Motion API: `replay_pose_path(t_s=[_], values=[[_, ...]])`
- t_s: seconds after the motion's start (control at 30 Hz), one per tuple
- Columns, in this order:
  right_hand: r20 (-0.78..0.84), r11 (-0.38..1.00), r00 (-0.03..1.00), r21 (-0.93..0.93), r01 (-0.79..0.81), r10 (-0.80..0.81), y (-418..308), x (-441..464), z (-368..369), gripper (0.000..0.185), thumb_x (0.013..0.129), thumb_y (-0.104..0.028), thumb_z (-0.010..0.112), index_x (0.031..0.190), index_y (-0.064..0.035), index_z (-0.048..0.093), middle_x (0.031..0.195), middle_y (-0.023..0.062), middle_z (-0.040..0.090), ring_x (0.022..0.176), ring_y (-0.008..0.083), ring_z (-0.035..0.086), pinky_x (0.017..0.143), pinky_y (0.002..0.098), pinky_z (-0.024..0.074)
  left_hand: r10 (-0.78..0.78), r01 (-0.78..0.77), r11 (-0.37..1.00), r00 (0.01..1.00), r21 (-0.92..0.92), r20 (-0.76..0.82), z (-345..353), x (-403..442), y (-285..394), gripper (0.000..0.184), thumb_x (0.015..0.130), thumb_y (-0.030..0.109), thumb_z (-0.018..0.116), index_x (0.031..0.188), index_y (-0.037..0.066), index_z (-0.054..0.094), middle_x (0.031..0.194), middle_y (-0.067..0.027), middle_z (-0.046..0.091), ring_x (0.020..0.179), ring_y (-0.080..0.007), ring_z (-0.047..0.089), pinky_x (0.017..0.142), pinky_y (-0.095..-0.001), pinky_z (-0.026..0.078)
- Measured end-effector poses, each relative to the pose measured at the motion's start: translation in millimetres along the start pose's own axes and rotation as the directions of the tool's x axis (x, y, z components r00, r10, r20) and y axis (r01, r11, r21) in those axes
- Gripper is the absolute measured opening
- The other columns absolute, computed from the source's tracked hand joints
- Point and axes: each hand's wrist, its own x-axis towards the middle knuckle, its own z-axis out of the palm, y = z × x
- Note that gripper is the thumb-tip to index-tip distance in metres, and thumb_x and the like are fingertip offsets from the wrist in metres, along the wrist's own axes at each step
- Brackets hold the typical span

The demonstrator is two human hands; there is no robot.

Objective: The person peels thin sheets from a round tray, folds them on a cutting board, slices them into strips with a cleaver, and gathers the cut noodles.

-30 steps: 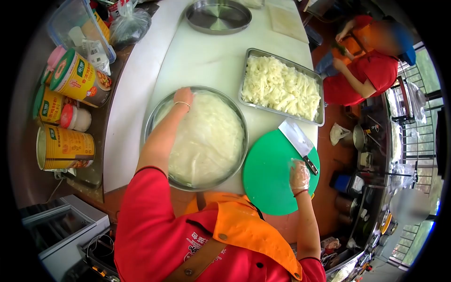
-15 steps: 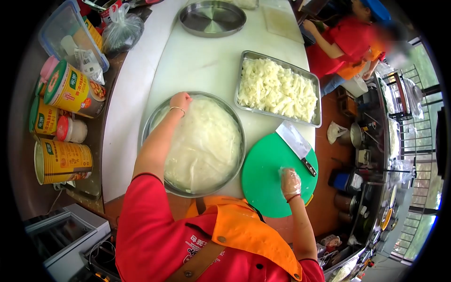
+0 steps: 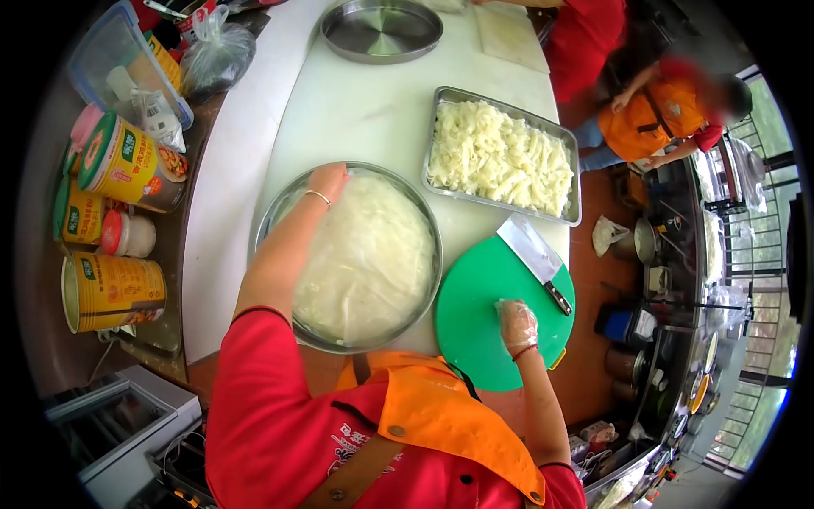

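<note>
A round metal pan holds pale food under a translucent plastic film. My bare left hand is closed at the pan's far left rim, with its fingers pinching the film's edge. On the right, my right hand wears a clear plastic glove and is over the round green cutting board. Its fingers are curled in, and nothing shows in them; the palm side is hidden. A cleaver lies across the board's far right part, its blade pointing away from me.
Beyond the board stands a rectangular metal tray of pale shredded food. An empty round pan is at the far end of the table. Tins and jars line the left shelf. Co-workers stand past the table's right edge.
My right hand has shifted slightly left and down on the board. My left hand has moved only slightly at the rim. Co-workers in the background have changed position.
</note>
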Motion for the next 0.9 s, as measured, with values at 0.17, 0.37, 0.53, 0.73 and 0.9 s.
replay_pose_path(t_s=[0.17,0.37,0.53,0.73,0.9], values=[[0.010,1.000,1.000,-0.008,-0.017,0.017,4.2,-0.7,7.3,0.019,0.089,-0.008,0.052,0.098,-0.0112,0.068,0.096,0.0144,0.067,0.090,0.0327,0.064,0.078,0.0453,0.0515,-0.055,0.055,0.995,0.998,-0.078,-0.006,-4.7,-8.3,-1.8,0.018,0.086,0.022,0.069,0.085,0.006,0.064,0.085,-0.0152,0.068,0.080,-0.0346,0.065,0.074,-0.0451,0.052],[0.019,0.999,0.999,-0.023,-0.031,0.031,-0.6,3.1,3.0,0.020,0.088,-0.007,0.052,0.098,-0.0111,0.069,0.098,0.0148,0.067,0.092,0.0320,0.064,0.080,0.0444,0.0520,0.117,-0.117,0.993,0.992,0.015,-0.052,1.3,-6.2,-9.4,0.015,0.086,0.019,0.067,0.087,0.005,0.061,0.088,-0.0151,0.065,0.085,-0.0346,0.064,0.076,-0.0455,0.052],[-0.008,0.999,0.999,0.021,-0.044,0.044,1.7,2.4,6.6,0.020,0.087,-0.007,0.052,0.098,-0.0107,0.069,0.098,0.0147,0.067,0.093,0.0320,0.064,0.081,0.0441,0.0522,0.165,-0.153,0.976,0.984,0.156,-0.068,9.9,-7.5,-10.6,0.016,0.087,0.018,0.065,0.089,0.003,0.059,0.089,-0.0150,0.064,0.087,-0.0340,0.064,0.076,-0.0451,0.053],[-0.013,0.997,0.999,0.059,-0.048,0.049,9.6,1.8,15.8,0.018,0.089,-0.008,0.052,0.100,-0.0099,0.066,0.098,0.0174,0.066,0.091,0.0345,0.064,0.079,0.0460,0.0520,0.217,-0.218,0.975,0.976,0.041,0.024,-24.4,-18.6,24.3,0.015,0.087,0.021,0.065,0.096,0.008,0.063,0.094,-0.0141,0.065,0.090,-0.0332,0.064,0.079,-0.0455,0.052],[-0.030,0.996,0.996,0.046,-0.079,0.080,4.7,3.7,14.4,0.015,0.090,-0.010,0.052,0.098,-0.0093,0.065,0.097,0.0188,0.065,0.089,0.0360,0.063,0.077,0.0473,0.0519,-0.030,0.030,0.999,0.999,-0.021,0.026,7.5,4.0,15.0,0.017,0.087,0.024,0.068,0.097,0.010,0.069,0.102,-0.0109,0.069,0.092,-0.0313,0.065,0.079,-0.0449,0.052]])
